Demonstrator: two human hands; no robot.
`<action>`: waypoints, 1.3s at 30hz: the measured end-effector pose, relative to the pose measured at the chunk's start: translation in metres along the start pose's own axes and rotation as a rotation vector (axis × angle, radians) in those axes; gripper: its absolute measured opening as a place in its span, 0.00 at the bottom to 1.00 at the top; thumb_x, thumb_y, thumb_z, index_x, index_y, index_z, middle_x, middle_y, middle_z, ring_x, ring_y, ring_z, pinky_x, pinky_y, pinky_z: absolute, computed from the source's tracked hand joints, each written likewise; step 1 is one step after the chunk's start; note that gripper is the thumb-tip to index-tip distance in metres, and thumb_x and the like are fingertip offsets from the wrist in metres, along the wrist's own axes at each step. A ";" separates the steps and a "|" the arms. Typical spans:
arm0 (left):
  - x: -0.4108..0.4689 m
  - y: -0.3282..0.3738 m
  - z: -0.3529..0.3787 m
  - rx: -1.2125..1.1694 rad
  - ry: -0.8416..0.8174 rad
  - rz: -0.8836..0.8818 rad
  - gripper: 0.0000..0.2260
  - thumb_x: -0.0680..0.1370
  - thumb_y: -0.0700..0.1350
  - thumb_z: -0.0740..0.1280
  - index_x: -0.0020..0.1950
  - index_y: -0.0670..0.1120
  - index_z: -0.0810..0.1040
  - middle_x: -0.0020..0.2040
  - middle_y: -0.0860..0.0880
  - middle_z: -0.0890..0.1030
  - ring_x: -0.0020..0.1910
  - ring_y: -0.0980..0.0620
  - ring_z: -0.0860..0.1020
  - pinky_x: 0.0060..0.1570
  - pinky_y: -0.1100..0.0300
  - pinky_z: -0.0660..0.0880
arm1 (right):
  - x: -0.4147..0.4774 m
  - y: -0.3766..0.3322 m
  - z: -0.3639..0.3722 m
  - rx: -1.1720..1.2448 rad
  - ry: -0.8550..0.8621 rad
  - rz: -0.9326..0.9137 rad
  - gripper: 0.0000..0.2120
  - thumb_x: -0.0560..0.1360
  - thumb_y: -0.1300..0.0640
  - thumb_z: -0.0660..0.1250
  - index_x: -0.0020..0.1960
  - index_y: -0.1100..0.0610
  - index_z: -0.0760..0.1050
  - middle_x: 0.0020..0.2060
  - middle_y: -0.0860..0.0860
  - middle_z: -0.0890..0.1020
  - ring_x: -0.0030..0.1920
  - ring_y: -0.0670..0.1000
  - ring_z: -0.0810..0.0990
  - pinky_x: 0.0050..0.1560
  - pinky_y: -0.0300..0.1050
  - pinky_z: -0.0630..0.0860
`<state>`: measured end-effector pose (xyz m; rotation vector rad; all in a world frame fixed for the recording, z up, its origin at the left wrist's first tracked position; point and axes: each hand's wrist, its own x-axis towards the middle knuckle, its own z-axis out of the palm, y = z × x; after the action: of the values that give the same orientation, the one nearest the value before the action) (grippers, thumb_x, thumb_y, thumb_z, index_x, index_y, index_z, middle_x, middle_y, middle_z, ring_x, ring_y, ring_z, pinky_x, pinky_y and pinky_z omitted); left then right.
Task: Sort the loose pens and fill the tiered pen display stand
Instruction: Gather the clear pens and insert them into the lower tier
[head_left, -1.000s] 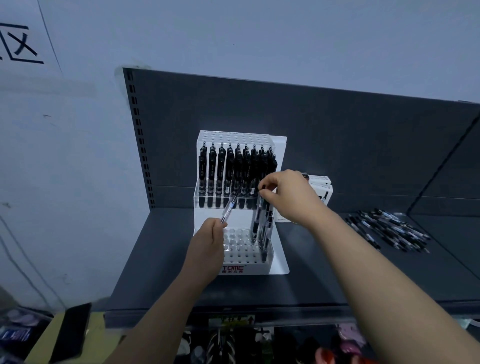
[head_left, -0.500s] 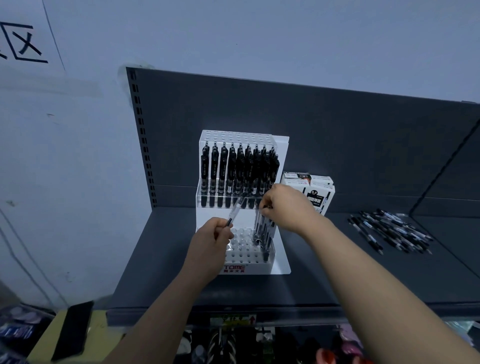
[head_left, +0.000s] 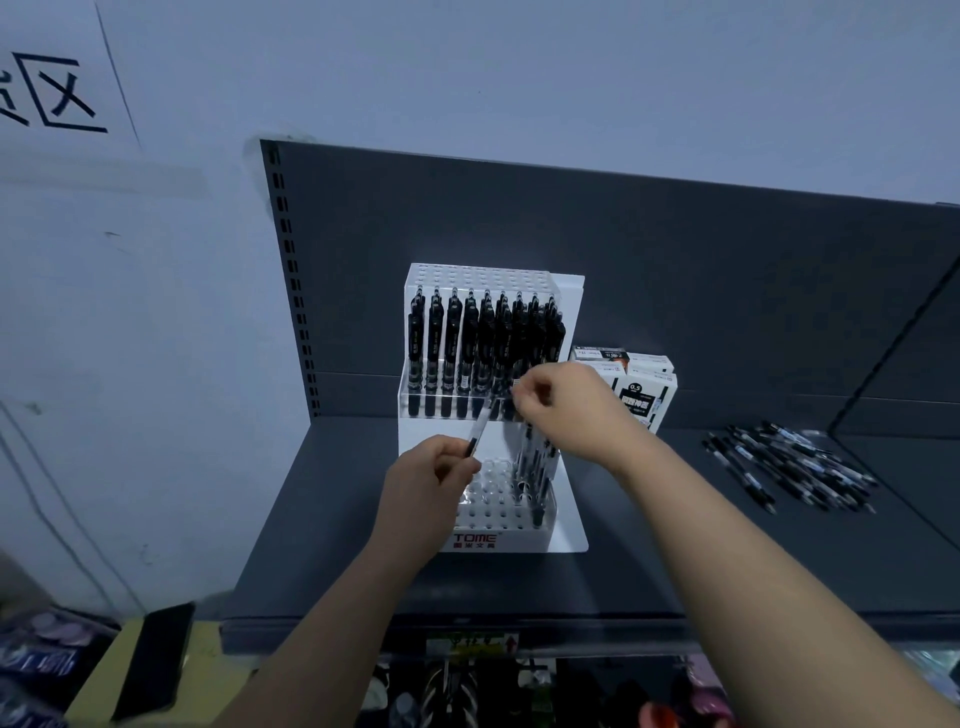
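- Display stand (head_left: 569, 312): white matt plastic; upper-tier front panel clear, glossy.
- Shelf (head_left: 363, 545): dark grey metal, matt, smooth.
- Held pen (head_left: 480, 428): clear glossy plastic barrel.
- Loose pens (head_left: 789, 467): black and clear plastic, glossy.
- Boxes (head_left: 644, 400): printed card.

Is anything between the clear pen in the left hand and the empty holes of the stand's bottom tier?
Nothing visible. The clear-barrelled pen in the left hand tilts above the empty holes of the white plastic stand; the right hand holds the standing pens further right.
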<state>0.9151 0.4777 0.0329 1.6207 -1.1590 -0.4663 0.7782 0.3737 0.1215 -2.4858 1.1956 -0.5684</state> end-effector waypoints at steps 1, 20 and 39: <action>0.001 0.001 0.001 0.003 0.000 0.018 0.01 0.76 0.43 0.70 0.46 0.48 0.80 0.36 0.53 0.82 0.30 0.63 0.76 0.32 0.71 0.69 | -0.003 -0.003 -0.003 0.148 -0.008 0.011 0.07 0.78 0.56 0.65 0.46 0.55 0.81 0.42 0.51 0.83 0.39 0.51 0.79 0.40 0.42 0.77; 0.003 -0.012 0.003 0.815 -0.007 0.320 0.12 0.75 0.51 0.68 0.54 0.46 0.79 0.47 0.50 0.82 0.48 0.46 0.78 0.50 0.53 0.72 | -0.015 0.004 -0.018 0.065 0.038 -0.009 0.10 0.75 0.64 0.63 0.50 0.59 0.82 0.36 0.50 0.81 0.26 0.42 0.71 0.28 0.31 0.67; 0.000 -0.012 -0.002 0.782 0.019 0.333 0.14 0.76 0.51 0.67 0.57 0.44 0.79 0.51 0.48 0.83 0.51 0.45 0.79 0.54 0.52 0.72 | -0.015 0.005 0.008 -0.335 -0.057 -0.010 0.10 0.75 0.59 0.64 0.51 0.53 0.82 0.47 0.50 0.84 0.45 0.53 0.81 0.44 0.45 0.78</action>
<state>0.9223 0.4786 0.0233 2.0028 -1.6819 0.2621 0.7701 0.3837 0.1087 -2.7621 1.3514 -0.3171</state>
